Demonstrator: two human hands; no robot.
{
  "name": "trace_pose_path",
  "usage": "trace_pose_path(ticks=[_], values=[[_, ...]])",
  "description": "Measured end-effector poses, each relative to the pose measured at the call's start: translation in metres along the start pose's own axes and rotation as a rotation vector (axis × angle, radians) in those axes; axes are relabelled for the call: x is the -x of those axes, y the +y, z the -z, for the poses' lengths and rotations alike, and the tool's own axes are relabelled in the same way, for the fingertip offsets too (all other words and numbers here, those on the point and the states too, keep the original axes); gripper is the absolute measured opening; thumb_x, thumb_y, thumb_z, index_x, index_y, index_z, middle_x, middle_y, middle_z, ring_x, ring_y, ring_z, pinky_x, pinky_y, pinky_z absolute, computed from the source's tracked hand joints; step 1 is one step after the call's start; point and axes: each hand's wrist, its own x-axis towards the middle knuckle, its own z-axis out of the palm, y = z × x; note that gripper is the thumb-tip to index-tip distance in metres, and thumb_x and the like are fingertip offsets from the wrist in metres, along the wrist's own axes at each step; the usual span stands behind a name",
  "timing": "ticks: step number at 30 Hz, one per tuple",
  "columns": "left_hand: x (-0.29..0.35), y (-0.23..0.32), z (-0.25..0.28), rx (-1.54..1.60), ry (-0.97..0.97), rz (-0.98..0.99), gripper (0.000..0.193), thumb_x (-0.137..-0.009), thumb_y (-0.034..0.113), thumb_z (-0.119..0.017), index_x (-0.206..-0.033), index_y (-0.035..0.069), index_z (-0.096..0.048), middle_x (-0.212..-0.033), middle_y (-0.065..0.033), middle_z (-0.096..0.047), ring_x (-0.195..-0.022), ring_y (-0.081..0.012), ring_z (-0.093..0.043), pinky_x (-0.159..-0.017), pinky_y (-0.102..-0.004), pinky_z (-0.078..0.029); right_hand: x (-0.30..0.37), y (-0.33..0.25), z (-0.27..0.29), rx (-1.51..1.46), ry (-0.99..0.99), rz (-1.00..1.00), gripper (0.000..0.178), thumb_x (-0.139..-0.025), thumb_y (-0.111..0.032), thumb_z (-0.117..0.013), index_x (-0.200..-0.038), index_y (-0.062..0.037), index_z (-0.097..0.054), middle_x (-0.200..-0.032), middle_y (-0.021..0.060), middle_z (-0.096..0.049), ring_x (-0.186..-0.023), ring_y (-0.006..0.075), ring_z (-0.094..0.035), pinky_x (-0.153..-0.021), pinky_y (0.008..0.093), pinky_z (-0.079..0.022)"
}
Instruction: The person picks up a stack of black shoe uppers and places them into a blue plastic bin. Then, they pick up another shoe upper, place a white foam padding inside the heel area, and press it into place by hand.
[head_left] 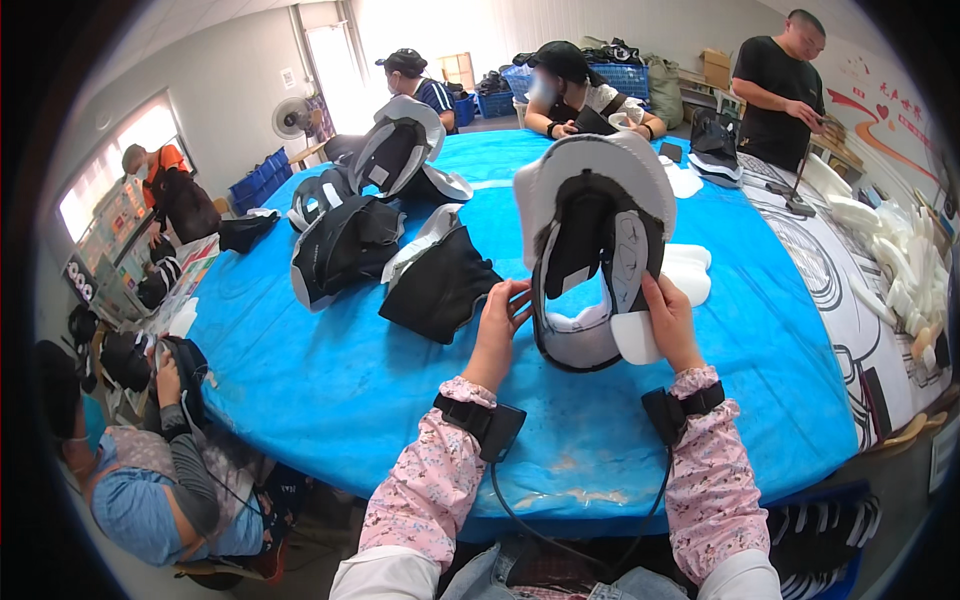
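A padded liner (640, 235), apparently for a helmet, is held up in front of me, grey-white outside and black inside, with an oval opening through it. My right hand (675, 320) grips its lower right side, thumb in front, beside a white pad (634, 338) at its lower edge. Close to the liner's left edge is my left hand (500, 330), its fingers slightly bent and apart; whether the fingertips touch the edge I cannot tell. Left of that hand lies a black fabric piece with a white foam rim (440, 290).
More black-and-white padded pieces (345, 250) are heaped on the blue-covered table (560, 430). White pads (688, 275) lie behind the liner. White foam parts (905, 270) are piled at right. Several people sit or stand around the table. A cable (560, 540) joins my wrist straps.
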Motion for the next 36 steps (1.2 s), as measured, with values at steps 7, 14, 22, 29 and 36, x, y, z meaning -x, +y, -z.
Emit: trace_pose_path(ticks=[7, 14, 22, 29, 36], values=[[0.000, -0.010, 0.020, -0.159, -0.260, 0.056, 0.040, -0.089, 0.030, -0.051, -0.120, 0.006, -0.048, -0.113, -0.0028, -0.054, -0.101, -0.0122, -0.051, -0.086, -0.0282, -0.042, 0.000, -0.032, 0.016, -0.271, -0.200, -0.167, 0.031, -0.089, -0.023, -0.056, -0.106, 0.0034, -0.060, -0.085, -0.0008, -0.061, -0.078, 0.0047, -0.051, -0.068, 0.0188, -0.041], [0.017, 0.021, -0.003, -0.112, -0.602, 0.222, 0.040, -0.084, 0.018, -0.058, -0.120, 0.003, -0.049, -0.114, -0.0060, -0.055, -0.100, -0.0126, -0.053, -0.086, -0.0278, -0.043, 0.003, -0.026, 0.031, -0.280, -0.249, -0.286, 0.034, -0.086, -0.026, -0.059, -0.105, 0.0027, -0.061, -0.090, 0.0016, -0.063, -0.083, 0.0073, -0.055, -0.074, 0.0211, -0.043], [0.017, 0.014, 0.014, -0.330, -0.647, -0.098, 0.048, -0.089, 0.014, -0.050, -0.132, 0.000, -0.032, -0.126, -0.0178, -0.045, -0.111, -0.0250, -0.049, -0.092, -0.0366, -0.043, 0.004, -0.021, 0.035, -0.324, -0.314, -0.368, 0.030, -0.086, -0.028, -0.059, -0.099, -0.0016, -0.065, -0.076, -0.0048, -0.058, -0.063, 0.0033, -0.048, -0.055, 0.0191, -0.038], [0.015, 0.008, 0.017, -0.248, -0.249, -0.354, 0.046, -0.089, 0.012, -0.051, -0.130, 0.000, -0.035, -0.122, -0.0153, -0.047, -0.107, -0.0214, -0.050, -0.090, -0.0327, -0.043, 0.011, -0.045, 0.018, -0.319, -0.336, -0.274, 0.019, -0.085, -0.016, -0.059, -0.083, 0.0031, -0.062, -0.074, -0.0045, -0.050, -0.069, 0.0039, -0.042, -0.062, 0.0195, -0.033], [0.011, 0.010, 0.010, -0.200, -0.137, -0.414, 0.045, -0.088, 0.010, -0.052, -0.129, 0.000, -0.037, -0.118, -0.0128, -0.050, -0.103, -0.0178, -0.052, -0.088, -0.0288, -0.044, 0.013, -0.040, 0.010, -0.343, -0.314, -0.226, 0.019, -0.084, -0.015, -0.061, -0.086, 0.0031, -0.063, -0.074, -0.0046, -0.051, -0.069, 0.0035, -0.043, -0.061, 0.0186, -0.033]])
